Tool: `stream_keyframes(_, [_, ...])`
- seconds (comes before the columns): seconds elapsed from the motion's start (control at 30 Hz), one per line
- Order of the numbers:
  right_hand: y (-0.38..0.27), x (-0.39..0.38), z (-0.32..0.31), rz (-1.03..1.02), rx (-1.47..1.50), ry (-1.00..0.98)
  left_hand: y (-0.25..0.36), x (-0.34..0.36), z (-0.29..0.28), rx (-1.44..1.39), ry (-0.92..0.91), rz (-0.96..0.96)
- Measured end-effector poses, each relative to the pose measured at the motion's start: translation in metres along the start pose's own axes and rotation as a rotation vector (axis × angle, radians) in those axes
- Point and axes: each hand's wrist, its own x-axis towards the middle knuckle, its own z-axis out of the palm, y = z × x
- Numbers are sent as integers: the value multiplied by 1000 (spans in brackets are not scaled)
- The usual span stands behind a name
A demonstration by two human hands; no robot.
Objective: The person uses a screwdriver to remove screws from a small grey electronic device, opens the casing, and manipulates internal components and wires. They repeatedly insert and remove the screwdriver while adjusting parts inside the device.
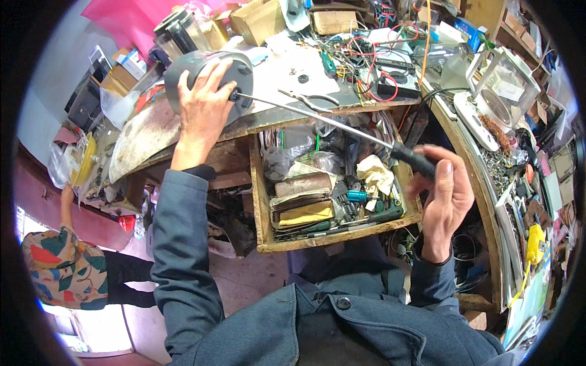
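A dark grey round appliance part [177,79] rests near the bench's front edge, with my left hand [202,107] gripping it from above, fingers spread over its face. My right hand [445,195] holds the black handle of a long screwdriver [317,117]; its steel shaft runs leftward to a small black fitting [235,96] on the part's face, just beside my left fingers. A pair of pliers [308,99] lies on the bench under the shaft.
An open wooden drawer [261,226] of tools and bags is below. Tangled leads [360,52] cover the bench's back. A cluttered side bench [482,183] at right holds a clear jug [500,85]. A person [67,268] in a patterned top is at the far left.
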Motion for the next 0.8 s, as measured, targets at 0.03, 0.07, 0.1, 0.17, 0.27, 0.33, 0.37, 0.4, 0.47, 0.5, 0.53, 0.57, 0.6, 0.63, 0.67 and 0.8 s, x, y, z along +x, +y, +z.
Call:
stream_keyframes(0.03, [2,0,-4,16,3,-3,1,-2,2,-16,5,-1])
stream_keyframes(0.07, [4,-1,-10,33,5,-2,2,-3,5,-31,13,-2])
stream_keyframes(0.1, [14,2,-6,-191,-53,-18,3,-2,7,-44,26,-4])
stream_keyframes(0.17, [12,2,8,-366,-13,-8,-1,0,4,-17,29,-13])
stream_keyframes(0.27, [6,-4,-4,-68,-45,9,4,-2,4,-32,29,-18])
stream_keyframes(0.33, [11,-2,-6,-110,13,-6,1,-1,4,-37,35,-4])
stream_keyframes(0.37, [18,8,-1,-397,-121,28,1,-1,5,-32,34,-10])
stream_keyframes(0.4, [16,6,2,-388,-114,26,1,-1,5,-27,33,-16])
stream_keyframes(0.47, [9,2,7,-372,-105,21,0,-2,5,-34,35,-23])
stream_keyframes(0.5, [8,-4,-1,-171,-47,-5,-1,-3,5,-46,39,-23])
stream_keyframes(0.53, [8,-4,-6,-109,-55,-12,-2,-4,5,-57,42,-24])
stream_keyframes(0.57, [8,-4,-13,-47,-71,-13,1,-3,6,-67,38,-24])
stream_keyframes(0.6, [7,-3,-16,13,-82,-18,2,-2,6,-74,33,-33])
stream_keyframes(0.63, [15,1,-6,-223,-109,-6,3,-1,3,-81,27,-43])
stream_keyframes(0.67, [19,6,5,-461,-128,2,2,0,1,-79,19,-53])
stream_keyframes(0.8, [11,-3,-3,-220,30,-20,7,-1,3,-84,30,-44])
